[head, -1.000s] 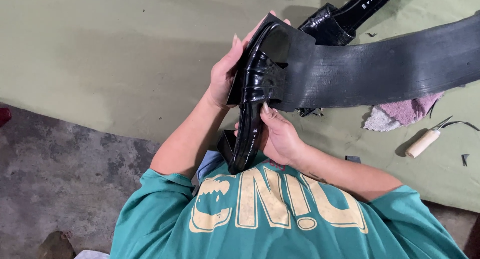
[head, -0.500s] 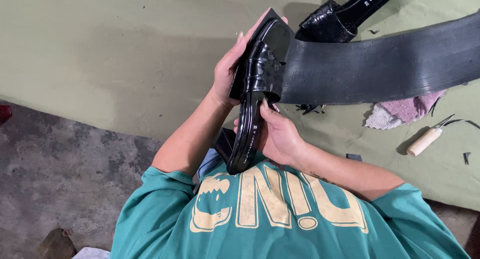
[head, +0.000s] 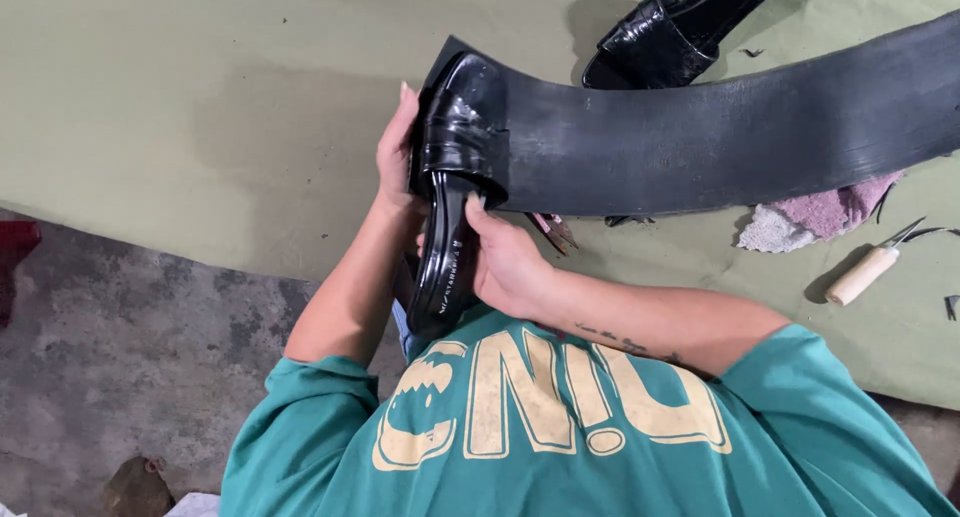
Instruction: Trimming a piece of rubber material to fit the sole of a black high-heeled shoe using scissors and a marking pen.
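gripping a glossy black sandal (head: 455,192) with left hand (head: 397,157) at its toe and right hand (head: 508,267) at its heel; pressing against the end of a black rubber strip (head: 720,132); second sandal (head: 660,37) lying just beyond the strip, wooden-handled knife (head: 865,274) below it.

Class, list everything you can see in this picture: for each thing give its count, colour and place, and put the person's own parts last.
slip-on sandal: 1, glossy black, held in both hands at centre
rubber strip: 1, black, curving across the cloth, against the held sandal's toe
second sandal: 1, black, top edge
knife: 1, pale wooden handle, right
rag: 1, pink and white, under the strip's edge
ground cloth: 1, olive green
concrete floor: grey, lower left
left hand: on the sandal's outer side
right hand: on the sandal's heel end
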